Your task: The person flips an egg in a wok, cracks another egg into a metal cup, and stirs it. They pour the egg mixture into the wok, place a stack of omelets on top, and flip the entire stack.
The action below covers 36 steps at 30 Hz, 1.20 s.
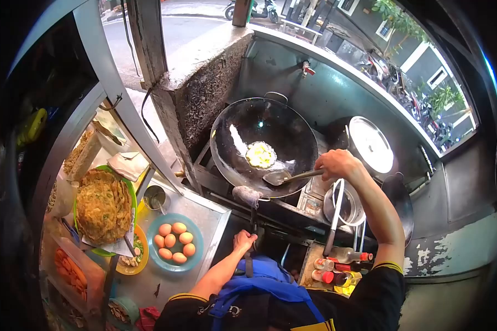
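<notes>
My right hand [338,164] is closed round the handle of a wok spatula [301,176]. The spatula's wide metal head rests low inside a large dark wok [281,124], near its front rim. A frying egg [260,155] with yellow patches lies in the wok, just left of the spatula head, with a white streak running up from it. At the wok's front rim a pale cloth [247,195] is wrapped on the loop handle. Below it, my left hand [244,241] is closed beside a dark narrow bar at the stove front; what its fingers hold is hidden.
Left of me, a blue plate [174,263] holds several brown eggs, beside a metal cup [155,197] and a green plate of fried pancakes [102,204]. To the right are a saucepan [345,205], a round metal lid [371,144] and several sauce bottles [345,255]. A red-handled tap [307,69] is behind the wok.
</notes>
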Each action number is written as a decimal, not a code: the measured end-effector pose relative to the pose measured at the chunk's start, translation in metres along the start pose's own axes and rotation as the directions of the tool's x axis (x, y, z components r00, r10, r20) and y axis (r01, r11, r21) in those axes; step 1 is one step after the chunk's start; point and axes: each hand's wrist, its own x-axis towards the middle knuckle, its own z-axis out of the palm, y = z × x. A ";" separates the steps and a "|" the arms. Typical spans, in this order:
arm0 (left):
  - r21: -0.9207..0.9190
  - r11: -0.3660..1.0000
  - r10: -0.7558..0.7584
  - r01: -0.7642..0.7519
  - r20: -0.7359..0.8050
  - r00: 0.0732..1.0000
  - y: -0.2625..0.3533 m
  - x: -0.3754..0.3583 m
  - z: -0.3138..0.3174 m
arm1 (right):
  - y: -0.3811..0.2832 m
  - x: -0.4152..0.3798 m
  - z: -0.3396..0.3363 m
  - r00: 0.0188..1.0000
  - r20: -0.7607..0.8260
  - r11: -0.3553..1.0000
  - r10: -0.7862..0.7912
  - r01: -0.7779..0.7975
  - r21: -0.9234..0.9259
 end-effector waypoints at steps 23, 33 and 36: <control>0.159 0.960 0.241 -0.230 -0.056 0.969 0.020 -0.022 -0.015 | 0.001 0.017 -0.002 1.000 0.000 0.999 -0.010 0.010 0.036; 0.334 0.866 0.391 -0.373 0.014 0.920 0.024 -0.019 -0.008 | 0.004 0.015 0.004 1.000 -0.010 0.999 -0.022 0.022 0.031; 0.377 0.828 0.442 -0.415 0.017 0.897 0.018 -0.018 -0.005 | 0.002 0.015 0.002 1.000 0.006 0.999 -0.022 0.021 0.037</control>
